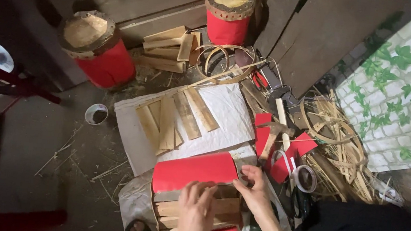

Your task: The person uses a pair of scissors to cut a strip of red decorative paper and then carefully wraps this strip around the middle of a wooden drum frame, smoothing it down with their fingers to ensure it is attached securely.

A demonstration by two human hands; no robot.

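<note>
A small drum body (195,186) made of wooden slats lies on its side in front of me, half wrapped in red paper (194,171). My left hand (195,212) presses flat on the bare slats below the paper's edge. Fingers of my right hand (254,188) rest on the right end of the drum, at the paper's corner. Neither hand grips anything closed.
Loose wooden slats (174,119) lie on a white sheet (226,115). Two finished red drums (100,49) (229,12) stand behind. Bamboo hoops (222,63), red paper scraps (284,145), a tape roll (305,178), a small cup (96,114) and strip piles (341,146) surround.
</note>
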